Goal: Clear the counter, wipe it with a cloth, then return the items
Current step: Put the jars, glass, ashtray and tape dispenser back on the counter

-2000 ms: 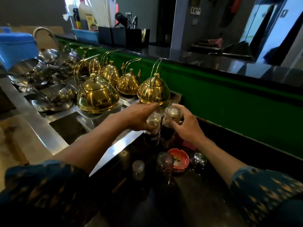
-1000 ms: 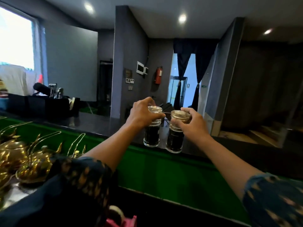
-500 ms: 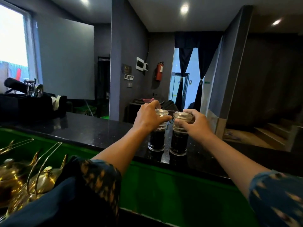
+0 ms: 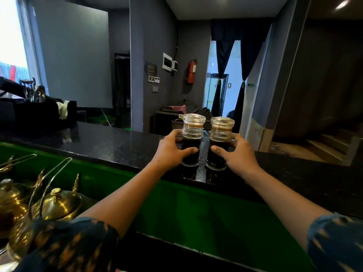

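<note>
Two glass jars of dark liquid, the left jar (image 4: 191, 142) and the right jar (image 4: 219, 144), stand upright side by side on the black desk (image 4: 110, 143); the left hand (image 4: 172, 152) wraps the left jar, the right hand (image 4: 238, 154) the right jar; brass kettles (image 4: 57, 203) sit lower left.

At frame centre, my left hand (image 4: 172, 149) and right hand (image 4: 236, 154) each gripped a dark-filled glass jar (image 4: 191, 139) standing on the black counter (image 4: 110, 143).
</note>
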